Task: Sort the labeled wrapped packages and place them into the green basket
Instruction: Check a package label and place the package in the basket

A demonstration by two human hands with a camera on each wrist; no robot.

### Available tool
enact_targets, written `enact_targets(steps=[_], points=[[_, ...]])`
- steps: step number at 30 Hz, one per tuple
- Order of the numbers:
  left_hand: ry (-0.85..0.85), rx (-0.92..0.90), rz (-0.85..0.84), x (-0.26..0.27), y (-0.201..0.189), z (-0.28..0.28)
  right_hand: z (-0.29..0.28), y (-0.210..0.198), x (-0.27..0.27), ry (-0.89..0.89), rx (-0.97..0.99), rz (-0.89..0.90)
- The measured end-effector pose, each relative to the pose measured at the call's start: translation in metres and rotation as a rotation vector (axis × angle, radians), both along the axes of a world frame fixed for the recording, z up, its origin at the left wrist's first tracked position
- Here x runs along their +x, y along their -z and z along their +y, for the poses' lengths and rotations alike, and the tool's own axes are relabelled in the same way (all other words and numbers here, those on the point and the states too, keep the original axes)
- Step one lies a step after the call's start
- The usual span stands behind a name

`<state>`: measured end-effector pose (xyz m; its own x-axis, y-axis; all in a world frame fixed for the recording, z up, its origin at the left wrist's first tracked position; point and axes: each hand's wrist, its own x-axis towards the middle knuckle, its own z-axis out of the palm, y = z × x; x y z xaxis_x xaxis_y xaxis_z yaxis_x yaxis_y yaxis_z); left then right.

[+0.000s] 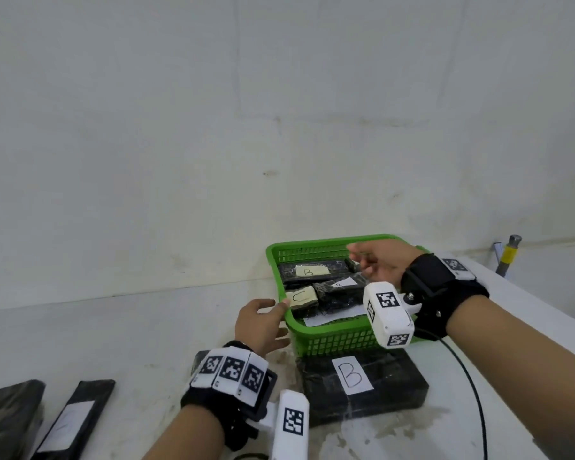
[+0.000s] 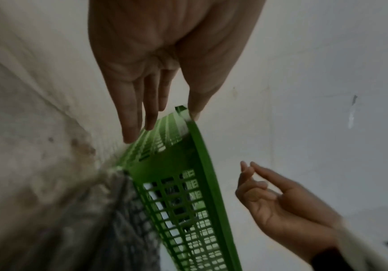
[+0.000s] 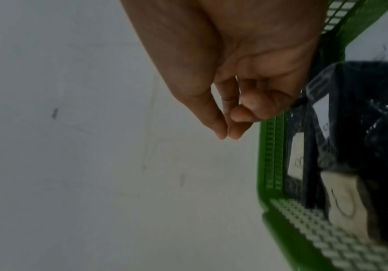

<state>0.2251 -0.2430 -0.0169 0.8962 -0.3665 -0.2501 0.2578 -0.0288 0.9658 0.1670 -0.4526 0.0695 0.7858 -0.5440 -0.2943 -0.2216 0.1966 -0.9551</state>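
White table [image 1: 113,333]: left hand [image 1: 263,323] touches green basket [image 1: 332,340] rim.

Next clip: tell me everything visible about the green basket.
The green basket is rectangular, of what looks like plastic, with lattice walls and a solid rim. It sits upright on the white table near the wall, holding several black wrapped packages labeled B and C. The left hand touches its left rim; the right hand hovers above it, empty.
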Motion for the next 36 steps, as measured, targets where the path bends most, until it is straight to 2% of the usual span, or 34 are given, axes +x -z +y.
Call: enact_targets(steps=[5,12,17,20,23,26,31,33,36], points=[[-0.018,0.049,-0.126,-0.01,-0.012,0.034,0.062,0.0,-0.023,-0.118,-0.022,-0.072],[-0.065,0.041,-0.247,-0.06,-0.042,0.128,0.149,0.019,-0.061,-0.256,-0.122,-0.074],[-0.114,0.078,-0.276,-0.114,-0.05,0.2,0.212,0.04,-0.093,-0.331,-0.125,0.02],[-0.114,0.086,-0.29,-0.146,-0.041,0.237,0.245,0.064,-0.111,-0.391,-0.123,0.109],[-0.099,0.087,-0.275,-0.173,-0.027,0.263,0.274,0.09,-0.117,-0.405,-0.225,0.186],[-0.083,0.061,-0.25,-0.192,-0.015,0.274,0.292,0.105,-0.115,-0.393,-0.296,0.18],[-0.09,0.014,-0.208,-0.21,-0.004,0.28,0.301,0.106,-0.114,-0.413,-0.44,0.209],[-0.1,-0.007,-0.193,-0.211,-0.001,0.28,0.297,0.104,-0.113,-0.404,-0.402,0.2],[-0.117,-0.046,-0.195,-0.208,0.0,0.278,0.287,0.098,-0.121,-0.411,-0.218,0.137]])
